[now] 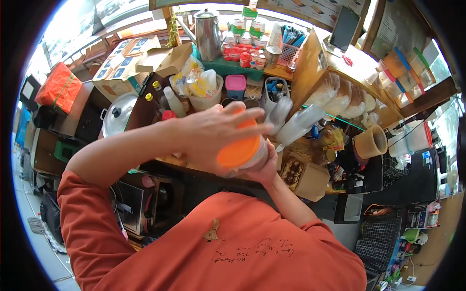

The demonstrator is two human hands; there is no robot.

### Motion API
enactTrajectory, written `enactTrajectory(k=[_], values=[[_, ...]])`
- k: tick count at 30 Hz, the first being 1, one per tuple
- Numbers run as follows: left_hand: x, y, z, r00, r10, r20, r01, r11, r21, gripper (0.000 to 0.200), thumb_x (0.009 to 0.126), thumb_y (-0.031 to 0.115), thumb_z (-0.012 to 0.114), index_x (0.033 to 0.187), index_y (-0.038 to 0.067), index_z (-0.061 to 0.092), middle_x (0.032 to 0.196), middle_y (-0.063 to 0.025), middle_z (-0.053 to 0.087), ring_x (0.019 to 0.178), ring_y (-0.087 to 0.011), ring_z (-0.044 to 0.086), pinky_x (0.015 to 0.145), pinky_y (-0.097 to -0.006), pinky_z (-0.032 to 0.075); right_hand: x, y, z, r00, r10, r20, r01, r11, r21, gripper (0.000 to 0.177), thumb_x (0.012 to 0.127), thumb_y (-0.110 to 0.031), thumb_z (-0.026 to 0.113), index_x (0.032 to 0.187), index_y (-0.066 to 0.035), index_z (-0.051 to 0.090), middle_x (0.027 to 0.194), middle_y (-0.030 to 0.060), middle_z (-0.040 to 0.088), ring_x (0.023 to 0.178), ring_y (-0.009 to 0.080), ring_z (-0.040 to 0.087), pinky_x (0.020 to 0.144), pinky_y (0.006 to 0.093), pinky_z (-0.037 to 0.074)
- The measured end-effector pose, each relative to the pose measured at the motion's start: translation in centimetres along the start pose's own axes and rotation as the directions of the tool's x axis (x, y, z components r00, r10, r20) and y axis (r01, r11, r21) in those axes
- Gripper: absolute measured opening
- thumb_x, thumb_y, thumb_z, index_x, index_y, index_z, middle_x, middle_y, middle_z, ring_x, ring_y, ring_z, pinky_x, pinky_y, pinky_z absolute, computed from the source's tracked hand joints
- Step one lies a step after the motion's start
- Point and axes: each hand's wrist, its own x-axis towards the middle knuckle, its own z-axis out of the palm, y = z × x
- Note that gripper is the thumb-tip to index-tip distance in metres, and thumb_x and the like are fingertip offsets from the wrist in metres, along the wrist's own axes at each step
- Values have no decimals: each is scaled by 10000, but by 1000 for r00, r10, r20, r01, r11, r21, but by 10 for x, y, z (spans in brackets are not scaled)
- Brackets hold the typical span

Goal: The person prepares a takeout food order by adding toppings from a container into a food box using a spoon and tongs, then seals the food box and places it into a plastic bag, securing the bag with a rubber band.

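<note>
In front of my chest, a clear plastic jar with a wide orange lid is held tilted. My left hand lies across the lid, its fingers spread over the far rim and somewhat blurred. Low on the jar's side, my right hand is wrapped round the body. Its contents are mostly hidden by the hands and lid. Just beyond my right hand, a fork-like utensil shows its pale tines. An open cardboard box with dark-topped food inside sits to the right of that hand.
Clear plastic cup stacks lean on the counter at right. A steel kettle and stacked cans stand at the back. Bottles and a lidded pot are on the left. A tan tub is far right.
</note>
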Motion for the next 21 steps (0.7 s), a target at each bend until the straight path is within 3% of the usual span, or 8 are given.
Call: enactTrajectory(k=[1, 3, 8, 10, 11, 13, 16, 21], values=[[-3, -6, 0, 992, -101, -74, 88, 983, -160, 1036, 633, 379, 879, 1521, 143, 402, 1519, -191, 344, 1344, -437, 374, 1095, -555, 397, 5, 4, 8, 1000, -9, 2, 9, 996, 89, 721, 974, -604, 367, 1561, -186, 371, 1587, 103, 409, 1413, 385, 448, 1004, 658, 472], [-6, -14, -2, 992, -100, -72, 86, 981, -173, 1044, 637, 375, 872, 1534, 142, 391, 1522, -202, 343, 1352, -433, 371, 1109, -546, 390, 14, 9, 8, 999, -33, 6, 31, 983, 181, 730, 971, -612, 367, 1567, -191, 363, 1589, 97, 407, 1426, 385, 432, 1028, 651, 460], [-6, -17, -5, 991, -95, -98, 76, 980, -183, 1049, 650, 375, 854, 1548, 120, 376, 1509, -242, 365, 1360, -433, 399, 1132, -519, 378, 24, 18, 11, 981, -191, 17, 192, 981, -33, 738, 961, -644, 375, 1560, -212, 383, 1588, 66, 414, 1443, 362, 413, 1089, 591, 422], [-7, -20, 2, 942, -234, -240, 165, 947, -277, 1028, 674, 375, 835, 1557, 119, 376, 1475, -268, 415, 1342, -462, 446, 1139, -514, 367, 23, 17, 9, 977, -212, 36, 214, 976, -50, 742, 954, -651, 382, 1557, -219, 387, 1583, 60, 420, 1434, 355, 423, 1083, 588, 423], [-6, -21, 6, 947, -220, -234, 154, 950, -273, 1028, 674, 375, 835, 1557, 119, 376, 1475, -268, 415, 1342, -462, 446, 1139, -514, 367, 24, 15, 10, 974, -219, 54, 223, 972, -73, 746, 947, -659, 388, 1555, -226, 391, 1578, 53, 426, 1425, 349, 433, 1076, 585, 424], [-2, -18, 9, 880, -377, -289, 288, 907, -307, 986, 702, 384, 813, 1554, 117, 395, 1452, -302, 446, 1325, -493, 478, 1137, -509, 364, 26, 15, 15, 962, -273, -12, 271, 957, -105, 752, 937, -670, 392, 1547, -230, 401, 1570, 47, 435, 1414, 341, 443, 1069, 587, 423], [6, -6, 0, 849, -485, -209, 428, 864, -264, 960, 729, 411, 791, 1546, 90, 404, 1436, -330, 462, 1327, -491, 486, 1124, -508, 377, 24, 14, 17, 937, -336, -95, 318, 934, -163, 761, 922, -689, 398, 1532, -233, 422, 1546, 43, 458, 1401, 325, 457, 1053, 594, 424], [26, -4, 4, 795, -572, -203, 507, 810, -295, 957, 734, 437, 783, 1547, 98, 408, 1424, -354, 470, 1327, -500, 486, 1110, -509, 395, 16, 18, 22, 903, -388, -184, 357, 916, -182, 778, 906, -709, 404, 1511, -220, 444, 1508, 50, 491, 1394, 316, 463, 1045, 603, 422]])
